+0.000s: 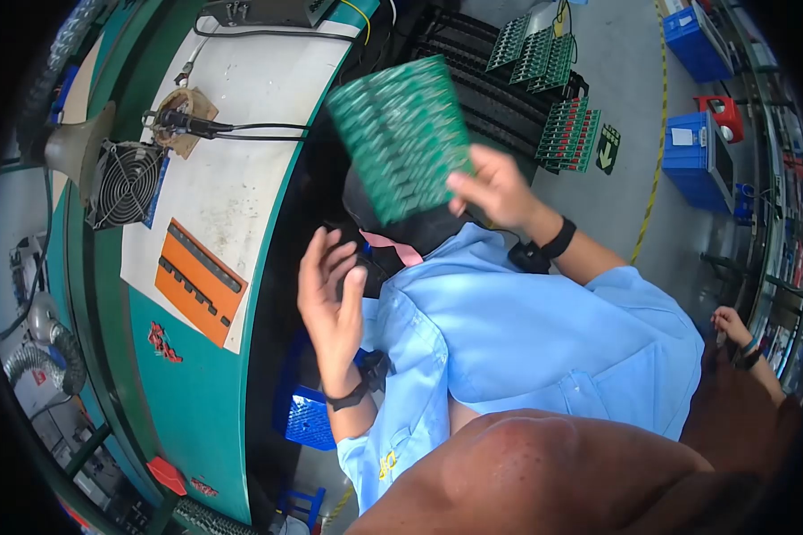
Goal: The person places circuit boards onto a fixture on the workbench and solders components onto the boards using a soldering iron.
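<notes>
Preferably, the green rectangular circuit board (401, 138) is handled edgewise — here pinched at four o'clock by the right hand (500, 185); the left hand (330, 308), at seven, is empty, fingers parted.

The workbench (187, 392) runs along the person's left, a slotted plate (202, 278) on its sheet (241, 102), a fan (127, 185) at the sheet's outer edge. Ahead, the right hand (500, 187) has a circuit board (401, 134); a rack (486, 107) stands beyond, bins (691, 169) across the floor line (657, 174) rightward.
</notes>
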The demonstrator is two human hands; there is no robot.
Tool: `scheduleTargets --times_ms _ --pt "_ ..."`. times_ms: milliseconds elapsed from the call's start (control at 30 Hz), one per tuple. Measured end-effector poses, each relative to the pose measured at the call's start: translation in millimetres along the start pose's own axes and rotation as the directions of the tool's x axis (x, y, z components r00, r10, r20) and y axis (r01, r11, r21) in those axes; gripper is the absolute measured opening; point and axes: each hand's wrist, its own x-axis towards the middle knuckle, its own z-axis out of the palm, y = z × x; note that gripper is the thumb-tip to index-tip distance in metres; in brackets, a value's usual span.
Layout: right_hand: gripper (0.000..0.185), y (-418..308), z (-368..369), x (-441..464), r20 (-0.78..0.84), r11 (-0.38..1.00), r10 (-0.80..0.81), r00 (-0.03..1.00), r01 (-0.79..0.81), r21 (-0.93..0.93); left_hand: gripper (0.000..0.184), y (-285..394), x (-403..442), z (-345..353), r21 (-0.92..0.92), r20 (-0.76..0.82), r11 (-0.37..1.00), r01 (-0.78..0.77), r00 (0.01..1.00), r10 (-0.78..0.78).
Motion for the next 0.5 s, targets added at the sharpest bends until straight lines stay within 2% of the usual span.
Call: scheduleTargets --times_ms 33,100,167,200,267,300,333,433,500 --pt "0.023 1.1 -18.1 6.2 -0.132 0.996 -0.054 0.99 0.045 -0.074 0.049 5.6 0.6 -5.5 -0.007 0.007 1.0 0.007 1.0 -0.007" --pt "0.023 2.8 -63.9 24.6 -0.341 0.951 -0.172 0.924 0.066 -0.301 0.052 14.8 -8.3 -35.0 0.069 -0.059 0.986 -0.154 0.986 0.158" --pt "0.027 -5.2 -108.9 50.0 -0.463 0.831 -0.259 0.848 -0.049 -0.554 0.048 15.8 -11.7 -70.2 0.226 -0.188 0.917 -0.329 0.909 0.373" --pt "0.03 -16.7 -125.1 65.9 -0.508 0.747 -0.288 0.812 -0.141 -0.649 0.047 15.3 -11.0 -93.7 0.341 -0.304 0.886 -0.314 0.855 0.42" --pt "0.036 -33.6 -153.8 102.6 -0.484 0.51 -0.433 0.76 -0.236 -0.827 0.045 13.0 -7.2 -136.5 0.5 -0.504 0.842 -0.204 0.722 0.474" --pt "0.037 -32.4 -169.0 123.7 -0.486 0.466 -0.441 0.754 -0.27 -0.843 0.043 10.6 -4.8 -151.0 0.537 -0.595 0.835 -0.124 0.647 0.478" --pt "0.038 -29.7 -181.7 141.9 -0.487 0.419 -0.451 0.748 -0.304 -0.856 0.043 3.9 -3.7 -160.4 0.529 -0.601 0.84 -0.12 0.646 0.471" --pt "0.038 -19.7 -200.7 176.8 -0.534 0.417 -0.369 0.761 -0.377 -0.827 0.033 -24.5 -5.1 -179.8 0.748 -0.625 0.64 0.176 0.513 0.589" --pt "0.038 -13.4 -207.3 186.7 -0.557 0.405 -0.316 0.769 -0.422 -0.812 0.034 -30.7 -8.1 -178.6 0.744 -0.642 0.623 0.241 0.514 0.569"
